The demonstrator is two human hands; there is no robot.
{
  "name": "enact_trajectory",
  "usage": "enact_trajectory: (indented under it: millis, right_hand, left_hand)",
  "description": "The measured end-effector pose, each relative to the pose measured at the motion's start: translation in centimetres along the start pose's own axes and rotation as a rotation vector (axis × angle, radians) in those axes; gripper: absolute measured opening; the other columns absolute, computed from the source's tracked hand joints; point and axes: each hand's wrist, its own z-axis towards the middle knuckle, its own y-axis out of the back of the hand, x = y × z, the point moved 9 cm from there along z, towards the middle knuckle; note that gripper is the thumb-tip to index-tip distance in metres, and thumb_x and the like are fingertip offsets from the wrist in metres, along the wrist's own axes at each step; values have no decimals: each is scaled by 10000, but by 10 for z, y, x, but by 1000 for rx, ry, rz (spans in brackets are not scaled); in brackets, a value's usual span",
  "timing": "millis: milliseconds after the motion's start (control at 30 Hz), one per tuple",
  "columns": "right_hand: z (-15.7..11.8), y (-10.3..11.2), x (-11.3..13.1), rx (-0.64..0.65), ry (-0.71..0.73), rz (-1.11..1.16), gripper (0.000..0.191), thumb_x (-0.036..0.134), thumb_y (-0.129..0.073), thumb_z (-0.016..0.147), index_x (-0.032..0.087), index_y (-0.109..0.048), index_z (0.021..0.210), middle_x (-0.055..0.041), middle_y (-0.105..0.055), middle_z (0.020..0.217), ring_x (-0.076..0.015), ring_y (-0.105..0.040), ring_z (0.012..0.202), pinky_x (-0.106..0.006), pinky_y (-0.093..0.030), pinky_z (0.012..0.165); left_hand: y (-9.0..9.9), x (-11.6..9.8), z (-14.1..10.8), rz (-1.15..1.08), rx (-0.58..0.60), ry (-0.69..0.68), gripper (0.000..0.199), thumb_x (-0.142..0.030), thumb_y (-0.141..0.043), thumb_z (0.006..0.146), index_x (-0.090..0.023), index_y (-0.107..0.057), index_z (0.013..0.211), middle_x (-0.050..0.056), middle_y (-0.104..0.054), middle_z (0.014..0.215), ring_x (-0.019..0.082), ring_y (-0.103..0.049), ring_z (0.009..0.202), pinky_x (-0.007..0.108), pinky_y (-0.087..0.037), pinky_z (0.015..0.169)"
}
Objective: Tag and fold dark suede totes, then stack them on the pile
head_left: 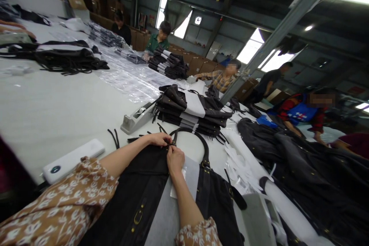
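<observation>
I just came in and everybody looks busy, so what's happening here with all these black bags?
A person is using both hands on a dark bag lying in front of them. The left hand and right hand meet at its top edge, beside the handle, with fingers pinched; what exactly they pinch is too small to see. A pale strip lies across the bag. Just beyond sits a stack of dark bags, with a tape dispenser beside it.
</observation>
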Motion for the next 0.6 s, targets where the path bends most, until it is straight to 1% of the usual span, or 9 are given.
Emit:
enact_trajectory:
  millis: [67, 133, 200, 267, 400, 467, 533, 600]
  right_hand:
    - [1, -1, 1, -2, 16, 4, 361, 309, -371, 932, 229, -717, 873, -84, -722, 851, -209, -656, 777, -272, -418, 674]
    - [2, -2, 1, -1, 26, 8, 350, 321, -382, 933, 242, -718, 872, -71, -724, 857, -202, -654, 774, -265, -411, 664]
    - [2, -4, 0, -2, 28, 15, 335, 323, -399, 929, 243, -719, 871, -68, -725, 856, -197, -651, 761, -262, -405, 655]
    - [3, -5, 0, -9, 24, 27, 321, 313, -414, 924, 234, -721, 873, -73, -724, 851, -194, -647, 752, -260, -401, 657]
    - [4, -5, 0, -21, 21, 74, 292, 304, -461, 904, 204, -729, 844, -88, -720, 817, -190, -638, 726, -259, -401, 664]
    - [8, 0, -2, -30, 32, 102, 298, 329, -470, 900, 192, -728, 839, -92, -714, 814, -190, -632, 737, -260, -410, 686]
    - [16, 8, -4, -58, 69, 177, 304, 332, -456, 904, 176, -717, 908, -100, -705, 887, -189, -624, 809, -266, -420, 760]
    - [27, 15, -5, -72, 125, 292, 291, 301, -459, 893, 161, -699, 979, -100, -690, 954, -178, -611, 857, -270, -421, 822]
  left_hand:
    - [-2, 9, 5, -66, 18, 13, 335, -157, -519, 633, -178, -667, 933, -21, -645, 747, 106, -539, 564, 194, -422, 527]
    - [-3, 17, 9, -111, 24, 33, 221, -168, -568, 608, -160, -684, 796, -35, -603, 603, 96, -496, 500, 190, -388, 491]
    - [-3, 24, 11, -149, 4, 53, 99, -174, -612, 583, -151, -661, 665, -41, -556, 503, 92, -472, 460, 193, -367, 472]
    - [-3, 28, 12, -195, -30, 70, 59, -196, -642, 584, -147, -636, 616, -34, -546, 471, 102, -490, 452, 201, -376, 471]
    - [-1, 28, 6, -302, -84, 86, 118, -258, -643, 643, -140, -631, 648, -8, -572, 490, 125, -551, 469, 217, -432, 492]
    - [6, 24, 1, -357, -136, 83, 151, -294, -625, 683, -144, -610, 671, -1, -590, 530, 129, -579, 502, 222, -460, 517]
    - [15, 18, -6, -422, -197, 69, 190, -342, -605, 721, -155, -574, 712, 9, -624, 624, 133, -617, 585, 229, -490, 566]
    - [22, 10, -14, -492, -224, 44, 231, -388, -599, 740, -165, -543, 758, 21, -648, 737, 140, -643, 688, 241, -515, 632]
